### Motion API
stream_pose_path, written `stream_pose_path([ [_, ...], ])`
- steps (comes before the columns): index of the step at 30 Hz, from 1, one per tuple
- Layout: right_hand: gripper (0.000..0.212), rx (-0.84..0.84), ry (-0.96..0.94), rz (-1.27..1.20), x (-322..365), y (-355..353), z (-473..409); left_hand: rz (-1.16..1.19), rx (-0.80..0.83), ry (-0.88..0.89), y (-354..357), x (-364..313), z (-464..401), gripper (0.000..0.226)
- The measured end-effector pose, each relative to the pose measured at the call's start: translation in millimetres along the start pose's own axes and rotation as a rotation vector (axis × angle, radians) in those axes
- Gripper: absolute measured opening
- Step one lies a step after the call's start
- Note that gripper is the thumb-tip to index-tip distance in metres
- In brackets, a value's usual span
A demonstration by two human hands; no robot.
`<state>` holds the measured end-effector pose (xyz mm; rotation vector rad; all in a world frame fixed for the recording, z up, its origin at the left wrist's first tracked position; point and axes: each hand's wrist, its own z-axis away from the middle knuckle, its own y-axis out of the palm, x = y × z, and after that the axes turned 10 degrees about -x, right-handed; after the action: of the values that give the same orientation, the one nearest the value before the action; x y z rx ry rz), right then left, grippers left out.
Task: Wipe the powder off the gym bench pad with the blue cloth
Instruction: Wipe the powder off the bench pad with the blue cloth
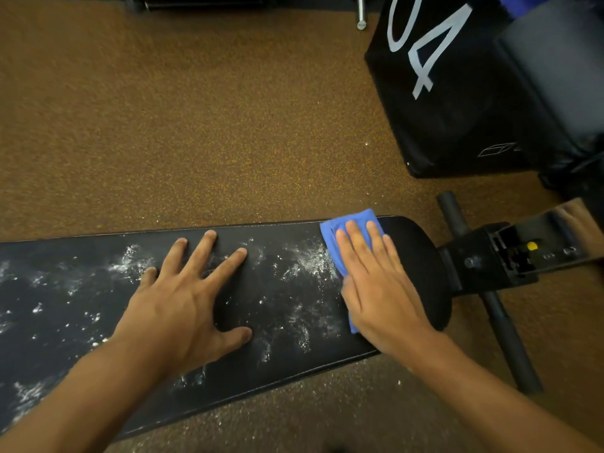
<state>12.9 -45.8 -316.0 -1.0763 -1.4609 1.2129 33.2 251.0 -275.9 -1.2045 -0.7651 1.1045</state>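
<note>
Two bare forearms reach in from the near edge: the left hand (183, 302) lies flat with fingers spread and straight on the black bench pad (81, 308), grasping nothing, amid white powder (310, 259) scattered over the pad's left and middle. Toward the pad's right end, the right hand (376, 282) presses the folded blue cloth (340, 230) down with straight fingers, beside a black box (457, 119) on the speckled brown floor (196, 125).

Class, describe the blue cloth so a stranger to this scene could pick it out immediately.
Find the long black bench pad dusted with white powder. At its rounded end, the right hand presses flat on the blue cloth: the only bright blue, folded thing there.
</note>
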Motion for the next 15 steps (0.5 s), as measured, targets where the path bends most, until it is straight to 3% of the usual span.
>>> stream_pose_path([
  [3, 0.065, 0.013, -0.011, -0.002, -14.7, -4.2, 12.4, -0.013, 0.016, 0.0, -1.5, 0.0, 0.1, 0.115],
  [8, 0.066, -0.093, 0.249, 0.046, 7.1, 9.0, -33.1, -0.007, 0.009, 0.004, 0.2, 1.0, -0.1, 0.115],
  [15, 0.066, 0.023, -0.009, 0.006, -11.0, -5.2, 19.2, 0.006, -0.008, -0.006, 0.6, 0.7, -0.5, 0.116],
])
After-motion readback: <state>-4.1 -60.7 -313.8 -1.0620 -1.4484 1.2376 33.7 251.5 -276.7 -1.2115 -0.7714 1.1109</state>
